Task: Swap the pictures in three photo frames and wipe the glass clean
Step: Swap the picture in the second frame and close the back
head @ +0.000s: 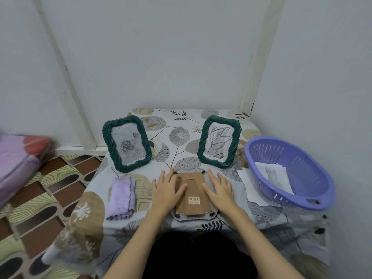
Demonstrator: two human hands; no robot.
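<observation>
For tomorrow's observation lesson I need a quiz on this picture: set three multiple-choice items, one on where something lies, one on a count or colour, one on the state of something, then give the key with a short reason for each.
1. Where does the folded purple cloth lie?
A. In the basket
B. On the table, to the left of the left hand
C. On top of a standing frame

2. How many green frames stand upright?
A. One
B. Two
C. Three

3. How does the frame under the hands lie?
A. Face down, brown backing up
B. Upright against the wall
C. Face up, picture showing

Key: 
1 B, the cloth lies on the tablecloth beside the left hand. 
2 B, the rose frame and the scribble frame stand upright. 
3 A, the face-down frame shows its backing and barcode sticker, with the right hand flat beside it.
</observation>
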